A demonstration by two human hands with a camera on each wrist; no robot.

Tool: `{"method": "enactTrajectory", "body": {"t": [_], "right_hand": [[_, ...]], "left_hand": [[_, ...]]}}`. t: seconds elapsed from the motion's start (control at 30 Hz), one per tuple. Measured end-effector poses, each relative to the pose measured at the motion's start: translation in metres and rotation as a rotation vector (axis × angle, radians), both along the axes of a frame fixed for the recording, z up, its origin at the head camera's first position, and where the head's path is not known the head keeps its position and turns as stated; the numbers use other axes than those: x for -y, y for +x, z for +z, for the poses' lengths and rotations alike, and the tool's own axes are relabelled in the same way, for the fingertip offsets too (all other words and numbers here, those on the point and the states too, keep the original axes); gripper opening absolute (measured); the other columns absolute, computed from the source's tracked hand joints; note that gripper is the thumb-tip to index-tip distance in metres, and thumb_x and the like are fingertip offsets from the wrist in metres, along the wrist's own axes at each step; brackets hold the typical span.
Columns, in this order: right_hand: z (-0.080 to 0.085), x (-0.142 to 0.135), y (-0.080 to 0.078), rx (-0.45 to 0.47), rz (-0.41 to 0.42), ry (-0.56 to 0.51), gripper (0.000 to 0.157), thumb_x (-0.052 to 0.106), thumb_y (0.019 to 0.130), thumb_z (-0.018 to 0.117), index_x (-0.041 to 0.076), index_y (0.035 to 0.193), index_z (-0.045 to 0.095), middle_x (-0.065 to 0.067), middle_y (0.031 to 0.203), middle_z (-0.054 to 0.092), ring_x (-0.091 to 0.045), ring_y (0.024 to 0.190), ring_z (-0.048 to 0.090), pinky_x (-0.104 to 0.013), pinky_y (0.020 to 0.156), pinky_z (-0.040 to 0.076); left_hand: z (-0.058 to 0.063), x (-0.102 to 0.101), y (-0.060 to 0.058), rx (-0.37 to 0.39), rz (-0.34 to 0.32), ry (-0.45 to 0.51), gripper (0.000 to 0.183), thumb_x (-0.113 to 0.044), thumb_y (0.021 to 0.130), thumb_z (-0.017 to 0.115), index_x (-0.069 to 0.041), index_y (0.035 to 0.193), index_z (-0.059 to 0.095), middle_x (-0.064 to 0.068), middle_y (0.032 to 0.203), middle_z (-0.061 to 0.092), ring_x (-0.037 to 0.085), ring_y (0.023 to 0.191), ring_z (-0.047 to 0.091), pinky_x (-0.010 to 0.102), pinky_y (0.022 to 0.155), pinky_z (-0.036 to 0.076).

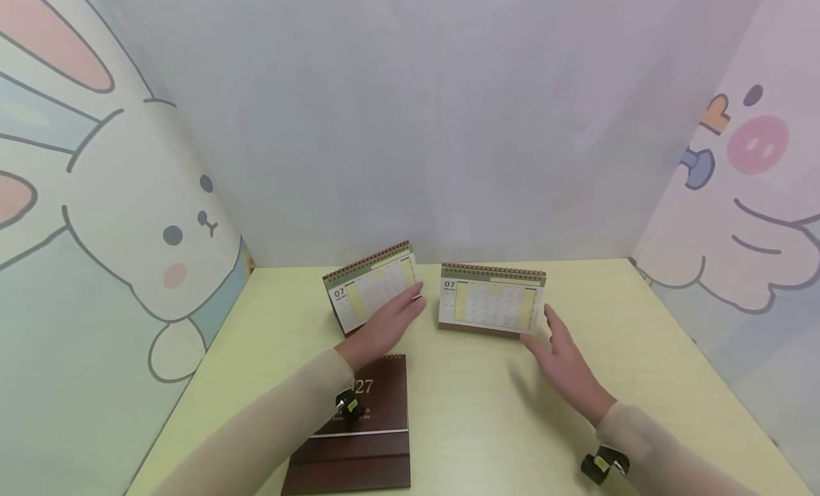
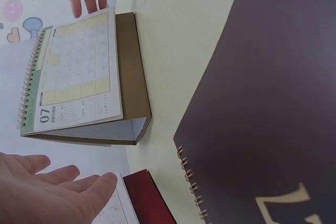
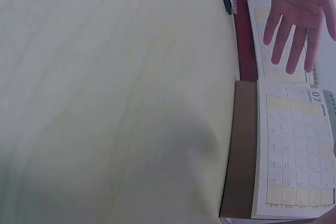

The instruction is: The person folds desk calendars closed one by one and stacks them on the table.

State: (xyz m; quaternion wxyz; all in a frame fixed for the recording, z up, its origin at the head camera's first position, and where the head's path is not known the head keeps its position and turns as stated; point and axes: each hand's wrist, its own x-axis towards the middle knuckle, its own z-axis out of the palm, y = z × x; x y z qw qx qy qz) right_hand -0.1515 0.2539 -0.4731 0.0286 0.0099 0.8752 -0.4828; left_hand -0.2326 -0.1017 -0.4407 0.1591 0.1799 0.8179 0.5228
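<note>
The right calendar is showing white pages, a green top band, a yellow-edged grid and a brown base; the left calendar is repeating that pattern above dark red; the nearest calendar is displaying gold lettering on maroon; the tabletop is showing pale yellow; the sleeves are looking beige; the rabbit is wearing white and pink.

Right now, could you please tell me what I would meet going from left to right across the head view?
Cartoon rabbit → slanted standing desk calendar → second standing desk calendar → right hand → pink-snouted cartoon animal.
</note>
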Motion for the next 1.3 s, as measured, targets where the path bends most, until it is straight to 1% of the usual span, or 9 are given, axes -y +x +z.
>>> {"method": "enactTrajectory", "body": {"t": [0.07, 0.13, 0.23, 0.37, 0.47, 0.73, 0.9, 1.1, 1.3], "right_hand": [[0.001, -0.001, -0.004, -0.022, 0.003, -0.021, 0.098, 0.042, 0.126, 0.053, -0.001, 0.187, -0.011, -0.034, 0.197, -0.004, -0.063, 0.183, 0.005, -0.082, 0.145, 0.018], [0.001, -0.001, -0.009, -0.048, 0.007, -0.049, 0.097, 0.042, 0.126, 0.052, 0.0, 0.187, -0.011, -0.031, 0.198, -0.006, -0.058, 0.185, 0.0, -0.08, 0.147, 0.016], [0.0, -0.001, -0.016, -0.084, 0.032, -0.104, 0.095, 0.043, 0.128, 0.049, 0.006, 0.188, -0.014, -0.023, 0.199, -0.011, -0.05, 0.187, -0.008, -0.078, 0.148, 0.011], [-0.002, 0.003, -0.021, -0.103, 0.082, -0.207, 0.091, 0.041, 0.129, 0.045, 0.016, 0.188, -0.02, -0.013, 0.2, -0.018, -0.045, 0.187, -0.016, -0.077, 0.149, 0.004], [-0.003, 0.005, -0.023, -0.103, 0.098, -0.257, 0.09, 0.038, 0.13, 0.044, 0.019, 0.187, -0.023, -0.01, 0.199, -0.023, -0.045, 0.186, -0.018, -0.075, 0.149, 0.001], [-0.003, 0.004, -0.028, -0.138, 0.087, -0.251, 0.086, 0.034, 0.13, 0.041, 0.02, 0.188, -0.021, -0.009, 0.2, -0.02, -0.041, 0.187, -0.018, -0.076, 0.149, 0.001], [-0.002, 0.0, -0.032, -0.079, 0.057, -0.231, 0.085, 0.045, 0.13, 0.033, 0.016, 0.186, -0.025, -0.009, 0.198, -0.025, -0.042, 0.186, -0.022, -0.072, 0.15, -0.003], [0.0, -0.004, -0.041, -0.007, 0.025, -0.202, 0.082, 0.053, 0.129, 0.02, 0.012, 0.186, -0.022, -0.012, 0.198, -0.023, -0.044, 0.185, -0.022, -0.072, 0.15, -0.007], [0.0, -0.006, -0.045, -0.008, -0.001, -0.186, 0.082, 0.057, 0.128, 0.011, 0.009, 0.188, -0.017, -0.015, 0.199, -0.02, -0.047, 0.186, -0.018, -0.072, 0.15, -0.007]], "left_hand": [[-0.002, -0.006, -0.006, 0.001, 0.007, -0.008, 0.083, -0.071, 0.123, 0.039, -0.023, 0.19, 0.028, -0.003, 0.199, 0.028, 0.027, 0.188, 0.02, 0.059, 0.154, 0.02], [-0.004, -0.013, -0.013, 0.001, 0.007, -0.003, 0.086, -0.075, 0.122, 0.035, -0.024, 0.19, 0.025, -0.005, 0.199, 0.025, 0.026, 0.189, 0.017, 0.058, 0.154, 0.017], [-0.005, -0.023, -0.02, 0.014, -0.015, 0.007, 0.086, -0.074, 0.123, 0.032, -0.025, 0.192, 0.019, -0.008, 0.201, 0.019, 0.023, 0.189, 0.012, 0.057, 0.155, 0.014], [-0.007, -0.034, -0.025, 0.042, -0.079, 0.026, 0.084, -0.07, 0.125, 0.028, -0.025, 0.192, 0.007, -0.01, 0.202, 0.007, 0.02, 0.189, 0.004, 0.056, 0.155, 0.009], [-0.008, -0.04, -0.024, 0.066, -0.109, 0.016, 0.087, -0.072, 0.124, 0.027, -0.026, 0.192, -0.001, -0.012, 0.201, -0.001, 0.017, 0.188, 0.0, 0.056, 0.155, 0.007], [-0.008, -0.045, -0.023, 0.061, -0.103, 0.009, 0.091, -0.074, 0.123, 0.028, -0.024, 0.191, -0.006, -0.011, 0.201, -0.007, 0.017, 0.188, -0.004, 0.055, 0.155, 0.005], [-0.01, -0.045, -0.023, 0.058, -0.109, 0.027, 0.089, -0.072, 0.124, 0.027, -0.023, 0.191, -0.006, -0.011, 0.201, -0.007, 0.017, 0.188, -0.005, 0.055, 0.155, 0.003], [-0.011, -0.044, -0.024, 0.037, -0.128, 0.065, 0.083, -0.066, 0.126, 0.022, -0.024, 0.191, -0.006, -0.011, 0.201, -0.006, 0.017, 0.188, -0.008, 0.055, 0.155, 0.001], [-0.012, -0.044, -0.025, 0.044, -0.133, 0.075, 0.081, -0.066, 0.126, 0.023, -0.027, 0.191, -0.006, -0.013, 0.201, -0.006, 0.015, 0.188, -0.007, 0.055, 0.155, 0.002]]}}
